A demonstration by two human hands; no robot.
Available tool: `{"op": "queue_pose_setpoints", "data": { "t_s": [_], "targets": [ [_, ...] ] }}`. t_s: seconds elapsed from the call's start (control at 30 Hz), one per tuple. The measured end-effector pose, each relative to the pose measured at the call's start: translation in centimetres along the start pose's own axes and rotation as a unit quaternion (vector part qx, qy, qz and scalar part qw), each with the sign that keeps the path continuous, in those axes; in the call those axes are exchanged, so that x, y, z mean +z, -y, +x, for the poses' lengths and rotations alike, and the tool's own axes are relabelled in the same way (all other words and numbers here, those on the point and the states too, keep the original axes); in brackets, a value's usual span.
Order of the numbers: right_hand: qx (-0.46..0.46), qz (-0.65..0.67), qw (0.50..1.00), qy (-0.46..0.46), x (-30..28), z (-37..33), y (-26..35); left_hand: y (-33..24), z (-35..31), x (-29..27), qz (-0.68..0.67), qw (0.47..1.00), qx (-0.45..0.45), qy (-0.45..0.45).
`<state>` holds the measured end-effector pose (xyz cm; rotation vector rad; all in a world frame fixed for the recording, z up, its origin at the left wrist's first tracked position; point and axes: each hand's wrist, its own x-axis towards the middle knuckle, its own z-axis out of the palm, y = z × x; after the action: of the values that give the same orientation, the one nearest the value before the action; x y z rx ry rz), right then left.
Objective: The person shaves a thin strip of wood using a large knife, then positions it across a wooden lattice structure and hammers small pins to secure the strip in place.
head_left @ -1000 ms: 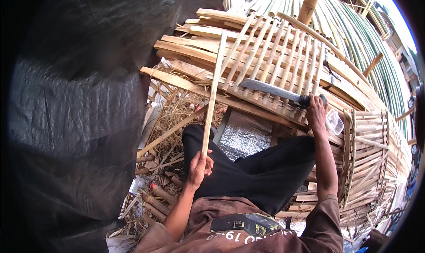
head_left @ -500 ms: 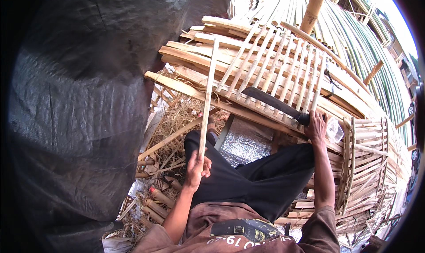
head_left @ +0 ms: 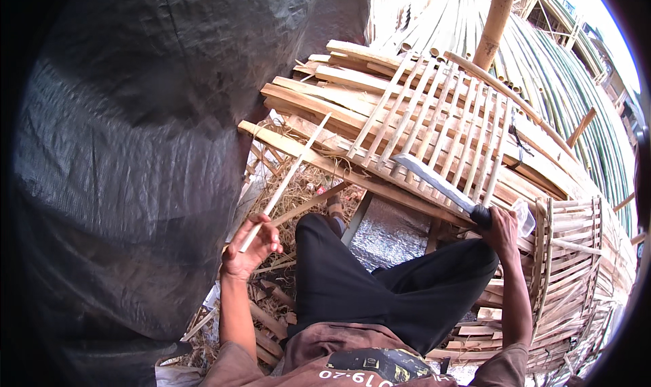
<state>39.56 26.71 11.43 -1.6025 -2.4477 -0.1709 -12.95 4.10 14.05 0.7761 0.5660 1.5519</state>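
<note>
Left of the knife fisted in the right hand, the left hand, fingers parted, cradles a stick, seemingly being positioned; firmer hold needed.

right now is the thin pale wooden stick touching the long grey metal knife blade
Apart: the head view plainly shows a wide gap between stick and blade.

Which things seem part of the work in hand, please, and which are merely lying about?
Likely part of it: pale strip in the left hand; machete in the right hand; row of slender sticks.
Seemingly lying about: clear plastic container; dry fibrous litter.
</note>
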Motion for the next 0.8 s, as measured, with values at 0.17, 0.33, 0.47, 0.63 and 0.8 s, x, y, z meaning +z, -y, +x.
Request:
{"op": "queue_pose_setpoints", "data": {
  "t_s": [0.17, 0.33, 0.47, 0.63, 0.8],
  "targets": [
    [0.014, 0.056, 0.998, -0.016, -2.0, -0.2, 3.1, -5.2, -0.2, 0.1, 0.355, 0.921, 0.047, -0.152],
    [0.125, 0.381, 0.912, 0.083, -0.6, 0.1, 9.3, -8.5, 1.6, 0.4, 0.433, 0.886, 0.047, -0.161],
    [0.141, 0.507, 0.835, 0.159, 1.1, 1.8, 18.8, -9.9, 1.6, 0.2, 0.640, 0.742, 0.082, -0.182],
    [0.116, 0.546, 0.807, 0.195, 6.6, 4.1, 27.0, -8.0, 5.1, -1.3, 0.347, 0.876, 0.270, -0.197],
    [0.088, 0.507, 0.830, 0.216, 8.3, 4.4, 31.3, -8.8, 7.4, -0.8, 0.171, 0.893, 0.366, -0.198]
  ]
}}
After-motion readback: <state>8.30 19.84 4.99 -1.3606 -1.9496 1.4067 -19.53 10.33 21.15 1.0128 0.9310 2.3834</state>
